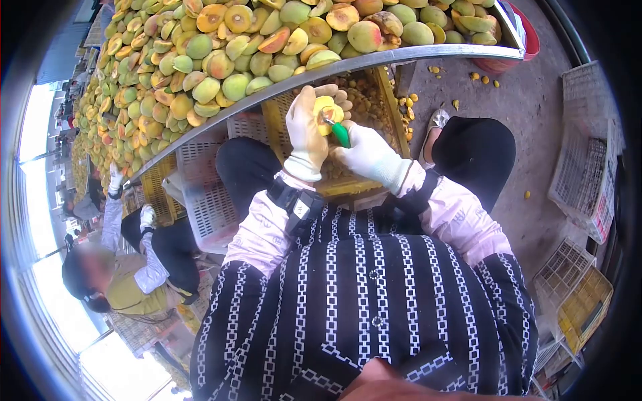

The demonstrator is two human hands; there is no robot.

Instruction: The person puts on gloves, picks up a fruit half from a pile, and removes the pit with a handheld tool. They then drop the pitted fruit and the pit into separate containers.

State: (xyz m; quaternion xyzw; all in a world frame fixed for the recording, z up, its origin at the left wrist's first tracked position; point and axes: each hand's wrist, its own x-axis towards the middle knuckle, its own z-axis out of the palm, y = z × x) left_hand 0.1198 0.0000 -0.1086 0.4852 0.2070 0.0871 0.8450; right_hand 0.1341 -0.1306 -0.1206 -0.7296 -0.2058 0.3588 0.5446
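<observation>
My gloved left hand (309, 130) holds a cut yellow fruit half (326, 110) with its cut face up. In my gloved right hand (371, 155) is a small tool with a green handle (341, 135), its metal tip touching the middle of the fruit. Both hands are over a yellow crate (394, 117) that holds many small brownish-yellow pieces. Beyond them, a metal-edged table (281, 79) is heaped with green, yellow and orange fruit (221, 63), many of them halved.
A co-worker (137, 281) with gloved hands sits at the left by the table. A white crate (204, 194) stands left of my legs. Stacked crates (588, 160) line the right side, and a red tub (528, 33) is at the table's corner. Fruit pieces lie on the floor.
</observation>
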